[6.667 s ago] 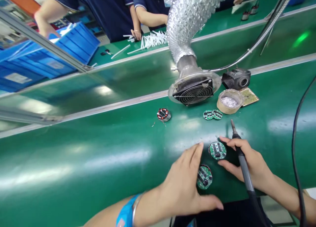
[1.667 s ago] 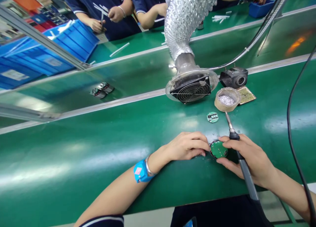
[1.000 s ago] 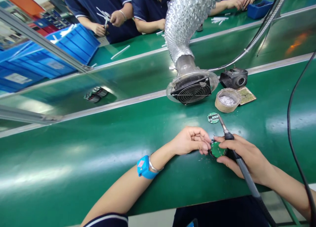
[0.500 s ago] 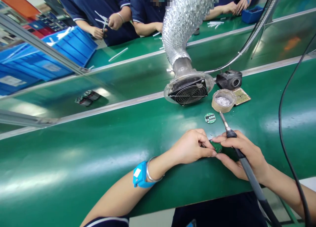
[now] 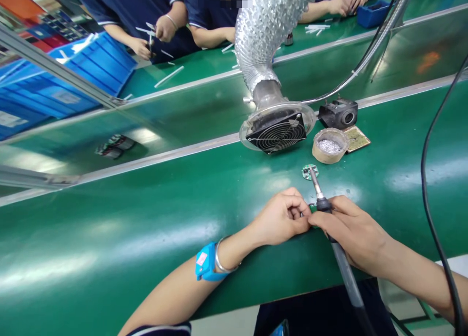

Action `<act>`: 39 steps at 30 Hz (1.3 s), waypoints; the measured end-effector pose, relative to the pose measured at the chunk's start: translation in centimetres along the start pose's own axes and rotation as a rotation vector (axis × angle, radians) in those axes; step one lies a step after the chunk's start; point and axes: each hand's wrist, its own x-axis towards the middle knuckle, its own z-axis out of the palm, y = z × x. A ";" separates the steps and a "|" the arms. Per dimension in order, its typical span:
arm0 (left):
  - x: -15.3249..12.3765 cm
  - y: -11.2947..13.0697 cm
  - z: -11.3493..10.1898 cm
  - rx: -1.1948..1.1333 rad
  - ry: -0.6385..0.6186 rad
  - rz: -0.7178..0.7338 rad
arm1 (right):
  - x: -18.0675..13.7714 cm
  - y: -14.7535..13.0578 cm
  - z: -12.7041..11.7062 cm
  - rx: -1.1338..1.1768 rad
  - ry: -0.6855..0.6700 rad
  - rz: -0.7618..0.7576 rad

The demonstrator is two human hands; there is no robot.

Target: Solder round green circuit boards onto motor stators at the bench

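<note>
My left hand [image 5: 281, 216] is closed, its thumb and fingers pinching the edge of a small green circuit board [image 5: 313, 208]. Most of that board is hidden by my fingers. A soldering iron [image 5: 343, 265] lies in the grip of my right hand [image 5: 360, 233], its metal tip pointing away from me. The right fingertips also meet the board's right side. Beyond the hands a round green circuit board [image 5: 305, 173] lies on the bench; the iron's tip overlaps it in view, and I cannot tell whether they touch.
A round tub of silvery solder bits [image 5: 329, 147] stands beside a small square tray [image 5: 357, 140] and a dark iron holder [image 5: 340, 114]. A fume extractor [image 5: 280, 133] hangs over the green bench [image 5: 153, 219]. A black cable [image 5: 426, 180] runs down the right. Co-workers sit opposite.
My right hand has turned over, knuckles upward, and the iron's tip has swung left from near the tub to over the round board. The left hand stays almost in place.
</note>
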 end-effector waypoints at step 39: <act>-0.6 1.1 1.5 0.383 0.178 0.079 | -3.0 -4.1 -3.6 -0.069 0.149 0.059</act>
